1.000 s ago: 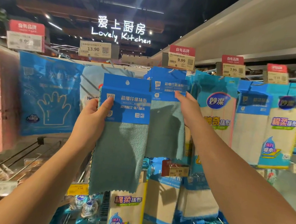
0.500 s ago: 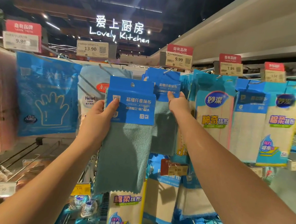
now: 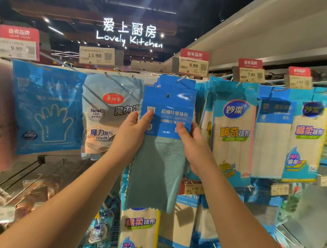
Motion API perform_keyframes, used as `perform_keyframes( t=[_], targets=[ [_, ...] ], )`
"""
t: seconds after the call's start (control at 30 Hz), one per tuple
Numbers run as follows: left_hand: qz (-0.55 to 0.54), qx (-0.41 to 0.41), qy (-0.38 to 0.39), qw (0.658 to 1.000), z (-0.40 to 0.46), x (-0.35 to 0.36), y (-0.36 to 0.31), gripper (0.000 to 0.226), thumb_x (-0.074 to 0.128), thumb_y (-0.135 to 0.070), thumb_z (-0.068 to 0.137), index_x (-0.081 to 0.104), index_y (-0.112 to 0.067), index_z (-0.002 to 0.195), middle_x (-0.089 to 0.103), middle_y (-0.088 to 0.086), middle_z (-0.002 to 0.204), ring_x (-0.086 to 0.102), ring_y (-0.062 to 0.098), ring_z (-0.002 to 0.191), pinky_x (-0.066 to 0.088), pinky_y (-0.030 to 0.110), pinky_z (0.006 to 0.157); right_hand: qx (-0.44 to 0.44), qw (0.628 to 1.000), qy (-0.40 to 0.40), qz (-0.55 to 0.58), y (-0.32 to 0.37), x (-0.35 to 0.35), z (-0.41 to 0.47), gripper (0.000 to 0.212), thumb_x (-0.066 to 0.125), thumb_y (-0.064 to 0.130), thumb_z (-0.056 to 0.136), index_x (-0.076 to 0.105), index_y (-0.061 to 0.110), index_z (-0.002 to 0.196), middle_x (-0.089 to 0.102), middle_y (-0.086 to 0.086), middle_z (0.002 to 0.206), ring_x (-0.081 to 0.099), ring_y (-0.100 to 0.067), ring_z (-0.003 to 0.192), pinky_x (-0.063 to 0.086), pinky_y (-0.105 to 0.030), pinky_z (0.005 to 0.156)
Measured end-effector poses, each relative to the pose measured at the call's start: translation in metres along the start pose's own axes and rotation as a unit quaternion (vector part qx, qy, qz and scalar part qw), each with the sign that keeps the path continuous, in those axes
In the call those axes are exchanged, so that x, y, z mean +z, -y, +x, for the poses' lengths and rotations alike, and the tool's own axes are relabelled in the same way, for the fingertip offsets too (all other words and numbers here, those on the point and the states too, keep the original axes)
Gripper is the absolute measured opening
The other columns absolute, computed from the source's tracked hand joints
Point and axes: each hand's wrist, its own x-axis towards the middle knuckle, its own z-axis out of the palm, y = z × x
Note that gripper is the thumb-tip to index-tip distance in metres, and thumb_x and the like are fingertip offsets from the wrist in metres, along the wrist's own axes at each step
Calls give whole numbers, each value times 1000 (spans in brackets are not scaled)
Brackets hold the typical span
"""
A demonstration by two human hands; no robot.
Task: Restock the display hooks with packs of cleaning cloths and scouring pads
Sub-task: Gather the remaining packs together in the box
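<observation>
hanging packs crowd hook, flanks tight

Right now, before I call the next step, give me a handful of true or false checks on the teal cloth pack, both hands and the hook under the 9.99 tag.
1. Both hands hold the teal cloth pack by its blue header card. True: left hand, right hand.
2. The pack's hang hole is already threaded on the hook. False: the hole sits below the hook tip.
3. Matching packs already hang on that hook behind it. True.
4. The price tag above that hook reads 13.90. False: it reads 9.99.
5. The glove pack hangs right of the held pack. False: far left.
</observation>
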Motion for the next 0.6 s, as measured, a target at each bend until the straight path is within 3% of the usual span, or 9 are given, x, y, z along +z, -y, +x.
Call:
perform_keyframes(
  t=[0.1,0.17,0.23,0.33,0.47,0.6],
  targets=[
    [9,-24,33,999,14,15,0,38,55,-59,96,61,-25,112,76,0,105,74,22,94,61,51,84,-22,999,-34,35,5,-9,14,10,57,38,99,60,38,108,72,14,108,68,-9,105,51,-47,101],
    [14,-39,53,998,22,22,-4,45,60,-63,91,59,-26,116,74,0,110,73,21,98,59,53,89,-23,998,-43,37,9,-16,25,11,57,38,99,61,38,110,73,8,110,69,-14,104,53,-50,98],
    [11,-48,64,997,31,27,-5,49,67,-60,85,60,-25,118,73,0,112,73,19,97,61,49,86,-17,997,-61,35,12,-24,36,15,56,38,99,60,35,113,73,6,109,71,-14,101,55,-49,95],
    [8,-38,59,997,43,35,-6,36,67,-43,93,59,-21,120,74,3,113,73,16,86,60,31,64,-10,997,-64,35,17,-31,49,26,56,39,100,58,28,123,72,4,110,72,-13,98,57,-46,91],
    [-33,-41,50,997,53,42,-9,32,70,-38,93,62,-20,118,76,3,110,75,24,96,60,51,87,-18,997,-63,42,22,-36,63,22,56,37,100,60,27,120,72,3,112,71,-14,99,58,-45,91],
    [-62,-26,44,997,60,47,-11,29,70,-33,95,63,-17,118,75,7,110,75,22,90,62,46,83,-22,997,-62,42,27,-39,74,23,56,37,100,61,27,120,73,3,111,72,-14,98,58,-42,89]
  ],
)
